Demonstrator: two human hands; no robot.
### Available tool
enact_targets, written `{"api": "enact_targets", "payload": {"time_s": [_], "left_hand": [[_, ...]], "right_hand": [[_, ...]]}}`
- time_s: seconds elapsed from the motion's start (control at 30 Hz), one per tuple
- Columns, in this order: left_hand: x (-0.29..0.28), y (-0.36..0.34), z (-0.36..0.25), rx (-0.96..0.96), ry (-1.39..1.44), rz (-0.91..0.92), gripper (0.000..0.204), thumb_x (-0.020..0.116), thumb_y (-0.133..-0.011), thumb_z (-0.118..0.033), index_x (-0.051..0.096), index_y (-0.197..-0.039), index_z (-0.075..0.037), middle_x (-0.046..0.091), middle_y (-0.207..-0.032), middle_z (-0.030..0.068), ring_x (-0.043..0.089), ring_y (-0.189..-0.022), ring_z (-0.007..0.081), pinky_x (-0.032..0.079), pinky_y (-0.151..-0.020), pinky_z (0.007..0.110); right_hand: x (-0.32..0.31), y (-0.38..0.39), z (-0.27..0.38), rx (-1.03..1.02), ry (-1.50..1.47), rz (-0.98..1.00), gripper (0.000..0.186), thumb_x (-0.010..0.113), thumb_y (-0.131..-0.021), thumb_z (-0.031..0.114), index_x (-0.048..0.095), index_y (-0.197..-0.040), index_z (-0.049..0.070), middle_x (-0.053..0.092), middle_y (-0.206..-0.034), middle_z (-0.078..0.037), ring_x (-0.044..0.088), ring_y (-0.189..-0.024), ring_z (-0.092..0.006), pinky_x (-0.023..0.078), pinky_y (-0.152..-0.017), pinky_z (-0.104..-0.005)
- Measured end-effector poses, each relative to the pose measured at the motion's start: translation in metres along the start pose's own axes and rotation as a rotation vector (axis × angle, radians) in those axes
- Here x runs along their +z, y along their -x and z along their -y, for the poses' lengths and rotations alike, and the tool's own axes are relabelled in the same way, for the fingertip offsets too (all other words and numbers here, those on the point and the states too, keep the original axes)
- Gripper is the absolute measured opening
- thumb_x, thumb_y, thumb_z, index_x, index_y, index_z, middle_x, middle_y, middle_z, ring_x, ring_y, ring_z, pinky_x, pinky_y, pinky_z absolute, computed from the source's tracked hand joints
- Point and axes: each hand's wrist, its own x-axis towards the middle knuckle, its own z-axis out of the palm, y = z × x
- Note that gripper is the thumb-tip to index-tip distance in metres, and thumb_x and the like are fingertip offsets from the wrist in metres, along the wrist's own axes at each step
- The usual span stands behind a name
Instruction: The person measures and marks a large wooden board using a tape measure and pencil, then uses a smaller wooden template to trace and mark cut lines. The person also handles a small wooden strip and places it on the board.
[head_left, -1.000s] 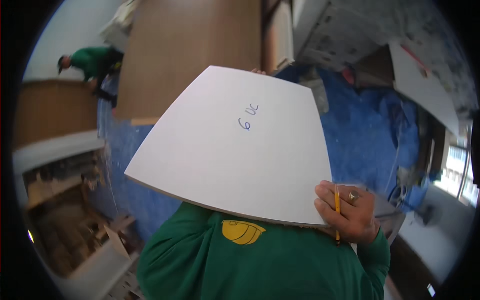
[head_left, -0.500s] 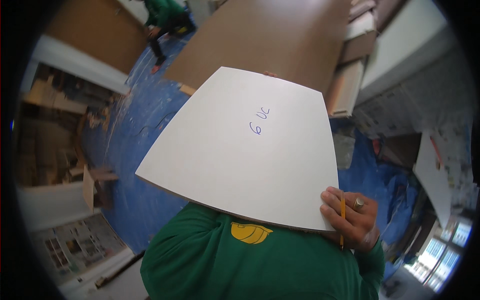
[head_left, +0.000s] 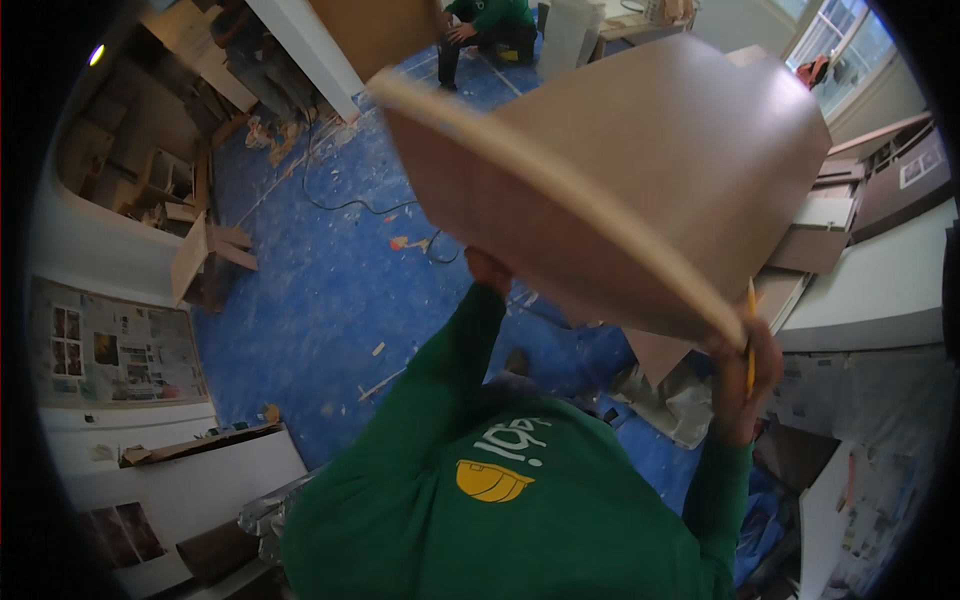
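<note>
Head view: pale-edged panel (head_left: 540, 235) raised, not set down.
Tilted above blue floor sheeting (head_left: 290, 270); right corner pinched by right hand (head_left: 748, 385), yellow pencil (head_left: 751, 340) also held. Left hand (head_left: 488, 268) is placed at lower edge; finger closure cannot be told.

A green long-sleeved shirt (head_left: 400, 530) is being worn, its left sleeve (head_left: 432, 365) and right sleeve (head_left: 718, 500) being kept plain and reaching close to the wrists. On the chest, a rounded yellow hard-hat print (head_left: 493, 481) with dark outlines is being displayed beside white lettering (head_left: 518, 434).
</note>
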Motion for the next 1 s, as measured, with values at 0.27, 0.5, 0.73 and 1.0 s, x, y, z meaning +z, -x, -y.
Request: {"api": "enact_targets", "payload": {"time_s": [0.27,0.5,0.73,1.0], "left_hand": [[0.001,0.084,-0.085,-0.005,-0.166,-0.407,0.085,0.070,-0.103,-0.064,0.056,-0.151,0.005,0.064,-0.147,0.0165,0.065,-0.132,0.0320,0.054,-0.112,0.048],[0.014,0.146,-0.114,0.013,-0.322,-0.652,0.079,0.077,-0.100,-0.058,0.061,-0.147,0.003,0.066,-0.144,0.0164,0.065,-0.129,0.0283,0.055,-0.110,0.046],[-0.051,0.166,-0.146,0.103,-0.372,-0.547,0.056,0.080,-0.101,-0.044,0.072,-0.130,0.004,0.075,-0.129,0.0093,0.067,-0.118,0.0208,0.054,-0.105,0.040],[-0.034,0.196,-0.125,0.314,-0.637,-0.546,0.045,0.081,-0.101,-0.043,0.080,-0.108,0.002,0.078,-0.113,0.0085,0.070,-0.102,0.0187,0.055,-0.093,0.037]], "right_hand": [[0.068,-0.088,-0.178,0.477,-0.825,0.043,0.019,0.076,-0.104,0.021,0.076,-0.108,0.002,0.066,-0.095,0.004,0.062,-0.093,-0.0068,0.049,-0.083,-0.0267],[0.085,-0.036,-0.231,0.732,-0.895,0.184,0.018,0.074,-0.106,0.025,0.072,-0.099,0.009,0.065,-0.096,0.004,0.058,-0.087,-0.0076,0.046,-0.077,-0.0267],[0.063,0.034,-0.254,0.734,-0.580,0.478,0.032,0.083,-0.095,0.027,0.066,-0.075,0.010,0.060,-0.074,0.001,0.054,-0.067,-0.0100,0.041,-0.062,-0.0287],[0.069,0.051,-0.290,0.772,-0.550,0.512,0.042,0.079,-0.102,0.035,0.060,-0.072,0.013,0.052,-0.066,0.005,0.046,-0.059,-0.0067,0.034,-0.055,-0.0258]]}}
